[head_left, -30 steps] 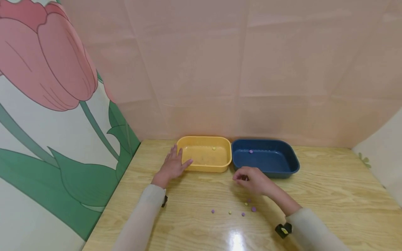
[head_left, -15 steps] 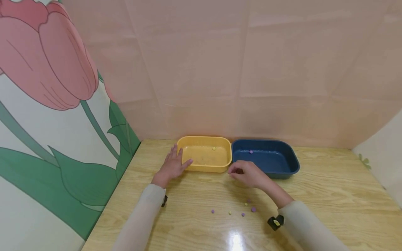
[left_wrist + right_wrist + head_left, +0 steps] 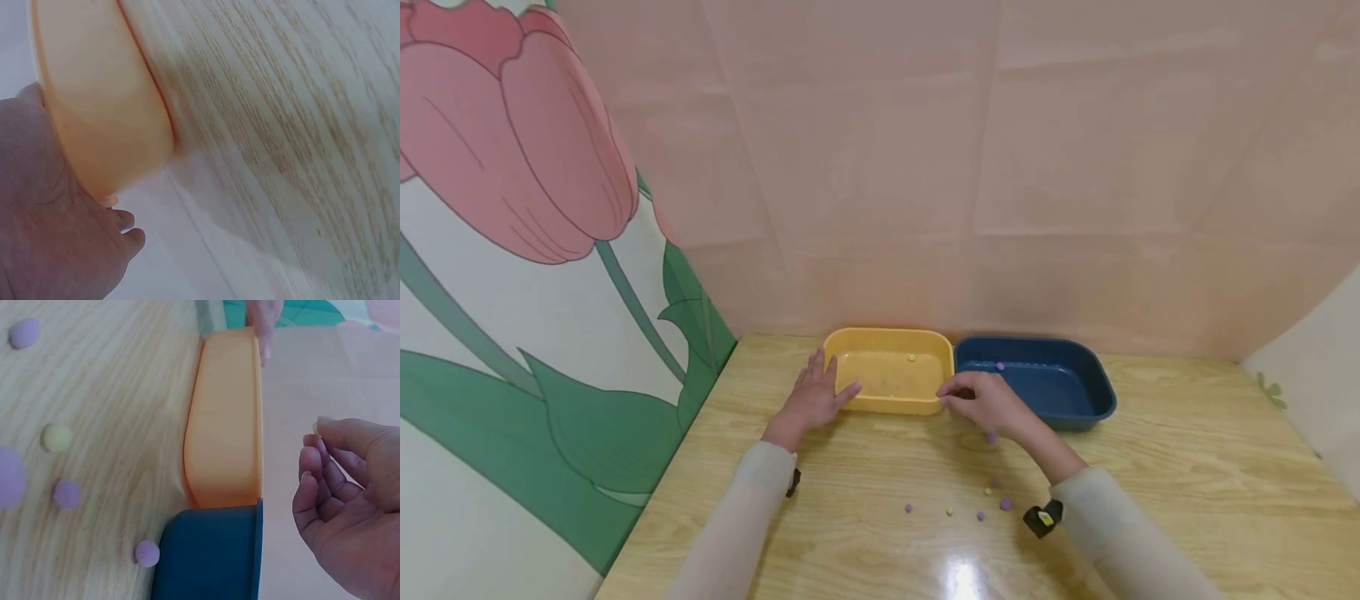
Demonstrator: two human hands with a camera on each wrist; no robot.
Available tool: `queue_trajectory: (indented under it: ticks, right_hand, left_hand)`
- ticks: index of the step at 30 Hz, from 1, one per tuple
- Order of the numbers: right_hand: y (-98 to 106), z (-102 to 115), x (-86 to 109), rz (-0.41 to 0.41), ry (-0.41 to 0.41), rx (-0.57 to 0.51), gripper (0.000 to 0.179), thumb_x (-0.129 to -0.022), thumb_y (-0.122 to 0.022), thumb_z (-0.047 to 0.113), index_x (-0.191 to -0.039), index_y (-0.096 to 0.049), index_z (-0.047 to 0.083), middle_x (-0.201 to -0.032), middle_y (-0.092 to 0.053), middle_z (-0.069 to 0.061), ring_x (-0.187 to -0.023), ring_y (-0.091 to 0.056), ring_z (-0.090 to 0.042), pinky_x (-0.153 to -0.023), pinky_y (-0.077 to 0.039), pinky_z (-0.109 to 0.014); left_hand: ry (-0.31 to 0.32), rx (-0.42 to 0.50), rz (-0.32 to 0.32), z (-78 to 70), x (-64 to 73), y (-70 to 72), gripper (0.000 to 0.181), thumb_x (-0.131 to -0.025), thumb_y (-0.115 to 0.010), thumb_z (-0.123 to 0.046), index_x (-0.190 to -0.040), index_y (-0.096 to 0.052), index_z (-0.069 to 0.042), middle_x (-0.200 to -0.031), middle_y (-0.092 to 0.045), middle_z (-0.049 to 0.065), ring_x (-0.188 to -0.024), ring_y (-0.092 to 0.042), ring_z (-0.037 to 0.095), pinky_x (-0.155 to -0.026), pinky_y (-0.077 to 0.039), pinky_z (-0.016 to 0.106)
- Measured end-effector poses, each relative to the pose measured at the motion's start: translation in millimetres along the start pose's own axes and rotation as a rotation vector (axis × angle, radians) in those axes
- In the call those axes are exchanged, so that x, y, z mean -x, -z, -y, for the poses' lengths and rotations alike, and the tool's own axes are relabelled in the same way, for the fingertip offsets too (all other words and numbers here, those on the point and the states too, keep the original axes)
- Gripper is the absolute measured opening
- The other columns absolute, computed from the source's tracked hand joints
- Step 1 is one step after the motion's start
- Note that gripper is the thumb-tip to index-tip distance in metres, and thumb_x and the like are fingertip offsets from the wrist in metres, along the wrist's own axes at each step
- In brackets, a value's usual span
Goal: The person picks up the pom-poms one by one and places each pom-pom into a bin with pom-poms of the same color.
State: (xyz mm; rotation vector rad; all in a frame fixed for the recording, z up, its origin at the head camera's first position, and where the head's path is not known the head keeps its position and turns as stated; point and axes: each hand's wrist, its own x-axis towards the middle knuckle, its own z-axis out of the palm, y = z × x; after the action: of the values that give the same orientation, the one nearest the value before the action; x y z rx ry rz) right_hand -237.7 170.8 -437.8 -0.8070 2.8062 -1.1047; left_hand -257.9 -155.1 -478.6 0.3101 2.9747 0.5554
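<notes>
My left hand [image 3: 812, 397] rests on the left end of a yellow plastic bin [image 3: 887, 406], fingers spread and mostly straight over the rim. In the left wrist view, the palm lies against the bin's edge. My right hand [image 3: 988, 400] pinches a small yellow pom-pom [image 3: 315, 429] between thumb and fingertips; most of it is hidden. This hand hovers by the yellow bin's front right corner, in front of the blue bin [image 3: 1067, 387]. One yellow pom-pom [image 3: 912, 357] lies inside the yellow bin. A purple pom-pom [image 3: 1000, 366] sits in the blue one.
Several purple and yellow pom-poms lie loose on the wooden table [image 3: 1187, 467], among them a larger purple pom-pom [image 3: 1006, 504]. Another purple pom-pom [image 3: 147, 553] is close to the blue bin. The bins stand side by side against a pink backdrop [image 3: 880, 167].
My right hand has moved up and left from in front of the blue bin to the yellow bin's right corner, uncovering a purple pom-pom. My left hand has stayed put.
</notes>
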Motion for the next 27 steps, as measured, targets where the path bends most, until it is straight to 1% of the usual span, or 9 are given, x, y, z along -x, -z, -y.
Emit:
queue_trajectory:
  ticks: [4,6,9,13,16,21,27]
  right_hand:
    - [1,0,-6.5,-0.016,-0.009,-0.023,0.008,-0.097,-0.070,0.023,-0.102,-0.076,0.020,-0.093,-0.072,0.008,-0.083,-0.063,-0.009,-0.075,-0.052,-0.030]
    - [0,-1,-8.7,-0.021,0.001,-0.030,0.009,-0.097,-0.070,0.023,-0.102,-0.077,0.019,-0.093,-0.073,0.008,-0.082,-0.062,-0.009,-0.073,-0.052,-0.029]
    - [0,-1,-11.6,-0.017,-0.009,-0.052,0.010,-0.097,-0.070,0.023,-0.103,-0.077,0.017,-0.092,-0.073,0.006,-0.081,-0.063,-0.009,-0.071,-0.052,-0.029]
    - [0,-2,-15.9,-0.009,-0.055,-0.078,0.013,-0.097,-0.070,0.020,-0.106,-0.076,0.013,-0.095,-0.073,0.003,-0.084,-0.064,-0.012,-0.074,-0.053,-0.031]
    - [0,-2,-19.1,-0.013,-0.083,-0.090,0.014,-0.098,-0.069,0.019,-0.108,-0.076,0.012,-0.096,-0.072,0.001,-0.086,-0.064,-0.013,-0.076,-0.053,-0.033]
    - [-1,-3,-25.1,-0.034,-0.098,-0.093,0.011,-0.097,-0.070,0.018,-0.106,-0.076,0.015,-0.095,-0.071,0.001,-0.085,-0.064,-0.014,-0.075,-0.052,-0.034]
    - [-4,-8,-33.7,-0.052,-0.106,-0.109,0.012,-0.097,-0.071,0.021,-0.106,-0.075,0.015,-0.095,-0.071,0.001,-0.086,-0.064,-0.014,-0.076,-0.052,-0.033]
  left_hand:
    - [-0.007,0.002,-0.007,1.1,-0.8,-0.9,0.089,-0.103,-0.031,-0.066,-0.161,-0.012,0.000,-0.167,0.011,0.022,-0.155,0.007,0.037,-0.125,-0.005,0.050]
    - [-0.010,0.001,-0.011,1.5,-0.9,-1.2,0.089,-0.104,-0.031,-0.065,-0.161,-0.013,0.000,-0.167,0.009,0.023,-0.155,0.006,0.038,-0.125,-0.005,0.050]
    - [-0.008,0.000,-0.007,0.9,-0.5,-0.1,0.089,-0.103,-0.032,-0.065,-0.161,-0.013,0.000,-0.167,0.010,0.023,-0.155,0.006,0.038,-0.125,-0.005,0.051]
    - [-0.009,0.005,-0.003,-0.3,0.5,1.9,0.088,-0.104,-0.033,-0.064,-0.160,-0.013,0.000,-0.167,0.012,0.022,-0.155,0.007,0.038,-0.125,-0.005,0.051]
    - [-0.017,0.002,-0.014,-1.0,1.2,2.1,0.088,-0.104,-0.035,-0.062,-0.160,-0.015,0.002,-0.167,0.009,0.024,-0.155,0.004,0.040,-0.125,-0.006,0.052]
    - [-0.018,-0.011,-0.020,-1.2,0.8,1.1,0.088,-0.104,-0.035,-0.063,-0.160,-0.016,0.002,-0.167,0.005,0.026,-0.155,0.003,0.040,-0.125,-0.007,0.052]
    - [-0.019,-0.005,-0.019,-0.8,0.5,1.1,0.088,-0.104,-0.035,-0.063,-0.160,-0.016,0.003,-0.167,0.008,0.024,-0.155,0.005,0.039,-0.125,-0.007,0.053]
